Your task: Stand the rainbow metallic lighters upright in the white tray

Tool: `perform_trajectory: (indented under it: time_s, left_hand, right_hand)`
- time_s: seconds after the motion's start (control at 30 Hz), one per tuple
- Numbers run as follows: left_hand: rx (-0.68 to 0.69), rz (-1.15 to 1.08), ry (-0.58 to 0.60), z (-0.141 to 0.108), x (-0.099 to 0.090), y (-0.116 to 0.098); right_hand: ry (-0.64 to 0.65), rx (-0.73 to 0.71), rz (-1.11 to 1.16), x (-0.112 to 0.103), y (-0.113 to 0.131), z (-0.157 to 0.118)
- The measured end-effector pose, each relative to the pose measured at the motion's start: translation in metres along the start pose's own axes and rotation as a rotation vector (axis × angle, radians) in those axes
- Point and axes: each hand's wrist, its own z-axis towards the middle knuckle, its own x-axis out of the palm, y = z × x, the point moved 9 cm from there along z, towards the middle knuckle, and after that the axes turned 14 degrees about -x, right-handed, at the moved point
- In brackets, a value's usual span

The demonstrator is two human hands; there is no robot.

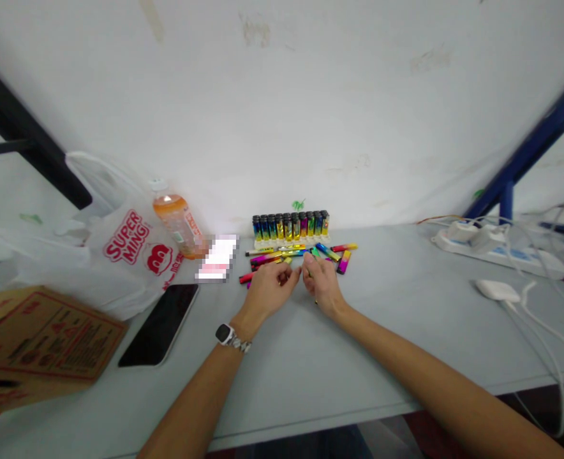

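A white rack (pixel 291 243) near the wall holds several upright lighters (pixel 291 226) with black tops and shiny coloured bodies. In front of it, several loose lighters (pixel 344 262) lie scattered on the grey table. My left hand (pixel 273 287), below a wrist watch and bracelet, rests at the near side of the loose pile with its fingers curled; what they hold, if anything, is hidden. Close beside it on the right, my right hand (pixel 322 282) is closed around a lighter, of which only small parts show between and below the fingers.
On the left are a cardboard box (pixel 47 341), a black phone (pixel 160 325), a white plastic bag (pixel 119 255), an orange drink bottle (pixel 179 223) and a blurred card (pixel 219 257). A power strip (pixel 502 250) and a white charger (pixel 497 291) with cables lie at right.
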Motion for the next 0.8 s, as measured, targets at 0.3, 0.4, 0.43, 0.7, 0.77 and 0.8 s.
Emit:
perform_trajectory:
  time_s: [0.3,0.4,0.43,0.7,0.77,0.8]
  left_hand:
    - [-0.008,0.004,0.011,-0.0002,0.0006,-0.0006]
    - [-0.006,0.013,0.02,0.0002,0.0014,-0.0006]
    - [-0.005,0.015,0.023,0.0002,0.0018,-0.0005]
    - [0.01,0.012,0.028,-0.0002,0.0023,-0.0006]
    - [0.008,0.014,0.037,-0.0002,0.0025,-0.0004]
    - [0.007,0.017,0.042,-0.0002,0.0026,-0.0004]
  right_hand:
    - [-0.08,-0.07,-0.143,-0.006,-0.0001,0.0045]
    - [-0.093,-0.113,-0.226,-0.0078,0.0046,0.0073]
    - [-0.091,-0.123,-0.239,-0.0079,0.0056,0.0079]
    - [-0.075,-0.126,-0.203,-0.0048,0.0021,0.0063]
    - [-0.047,-0.095,-0.117,-0.0016,-0.0012,0.007]
    - [-0.026,-0.076,-0.064,0.0,-0.003,0.0083]
